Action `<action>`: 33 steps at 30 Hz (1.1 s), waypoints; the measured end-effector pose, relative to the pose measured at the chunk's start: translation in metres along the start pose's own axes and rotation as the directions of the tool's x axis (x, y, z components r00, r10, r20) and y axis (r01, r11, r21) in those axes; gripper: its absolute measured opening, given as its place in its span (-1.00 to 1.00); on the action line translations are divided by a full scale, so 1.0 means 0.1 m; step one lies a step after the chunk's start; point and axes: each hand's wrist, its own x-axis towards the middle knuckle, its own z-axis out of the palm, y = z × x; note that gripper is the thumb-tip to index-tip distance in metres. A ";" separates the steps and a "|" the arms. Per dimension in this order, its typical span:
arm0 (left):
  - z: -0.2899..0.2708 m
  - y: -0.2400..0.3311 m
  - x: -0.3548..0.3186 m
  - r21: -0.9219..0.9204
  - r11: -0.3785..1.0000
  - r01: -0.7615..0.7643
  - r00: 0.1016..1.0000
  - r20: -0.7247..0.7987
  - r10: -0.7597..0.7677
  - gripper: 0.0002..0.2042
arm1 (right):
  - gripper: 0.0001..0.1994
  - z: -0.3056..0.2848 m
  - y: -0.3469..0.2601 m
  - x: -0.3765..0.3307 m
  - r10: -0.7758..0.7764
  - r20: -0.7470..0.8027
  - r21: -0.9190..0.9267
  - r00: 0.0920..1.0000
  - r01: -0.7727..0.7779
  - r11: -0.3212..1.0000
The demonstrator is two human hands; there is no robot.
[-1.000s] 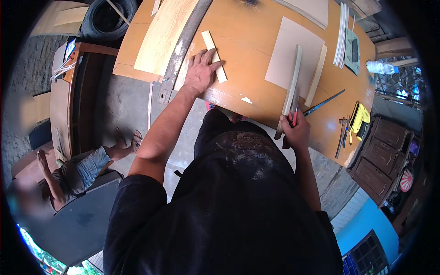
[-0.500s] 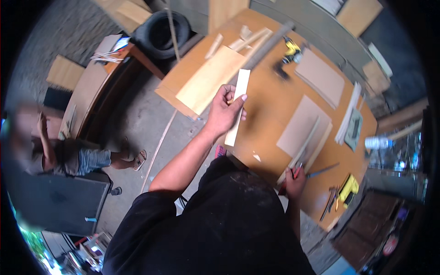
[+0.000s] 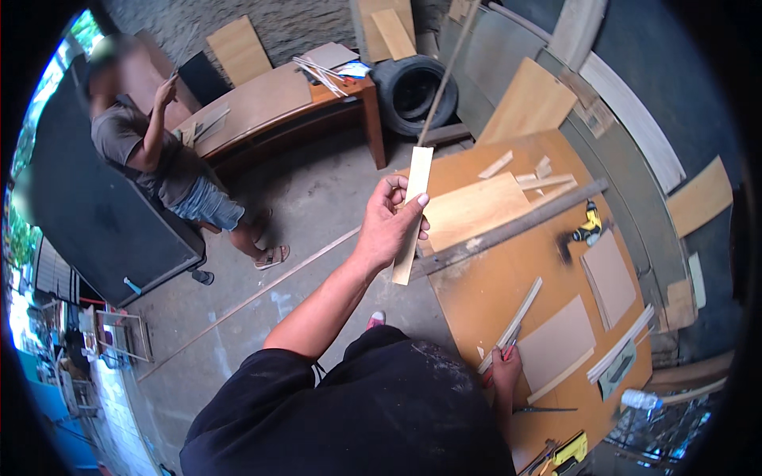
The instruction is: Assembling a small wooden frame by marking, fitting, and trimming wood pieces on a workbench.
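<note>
the orange-brown desk (image 3: 508, 293) fills the right of the view, and on it lie, from big to small, a pale plywood sheet (image 3: 476, 210) at its far end, a long grey bar (image 3: 516, 226) set slantwise across it just below that sheet, two grey-brown boards (image 3: 556, 341) toward the near side, a yellow drill (image 3: 589, 224) beside the bar's far end, and a few short offcuts (image 3: 528, 173) near the far edge. no box, tray or bin shows on the desk, so nothing is seen held inside anything. a second desk (image 3: 262, 103) stands well apart at the upper left, a black tyre (image 3: 417, 91) just beside it, and a person (image 3: 163, 159) stands near it on the concrete floor (image 3: 302, 206). the left hand (image 3: 389, 226) is raised off the desk, its grip clamped on a narrow pale wood strip (image 3: 414, 210) held nearly upright, thumb on one face and fingers curled round the other. the right hand (image 3: 504, 369) rests low at the desk's near edge, its grip closed round the end of a thin wood slat (image 3: 516, 317) that lies on the desk.
</note>
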 end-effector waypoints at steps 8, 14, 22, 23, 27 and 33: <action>-0.81 0.40 0.07 -0.031 0.998 -0.052 0.993 -0.108 0.048 -0.77 | -0.75 0.57 0.29 0.17 0.152 -0.099 0.168 0.983 -0.134 0.977; -1.42 0.61 0.16 -0.079 0.997 -0.016 0.994 -0.111 0.007 -0.69 | -0.76 0.62 -0.09 0.03 0.130 -0.200 0.221 0.971 -0.084 0.972; -1.71 0.54 0.38 -0.072 0.997 -0.029 0.994 -0.107 0.022 -0.60 | -0.74 0.70 0.05 -0.02 0.116 -0.388 0.010 0.914 -0.122 0.992; -1.73 0.51 0.41 -0.082 0.996 -0.024 0.995 -0.102 0.015 -0.60 | -0.73 0.71 0.06 -0.01 0.102 -0.405 -0.032 0.909 -0.125 0.992; -1.76 0.43 0.45 -0.067 0.998 -0.020 0.995 -0.100 0.013 -0.60 | -0.71 0.75 -0.04 -0.03 0.070 -0.442 -0.046 0.894 -0.100 0.994; -1.74 0.30 0.40 -0.047 0.999 0.015 0.991 -0.133 -0.021 -0.61 | -0.72 0.71 -0.12 0.00 0.077 -0.390 -0.096 0.918 -0.123 0.988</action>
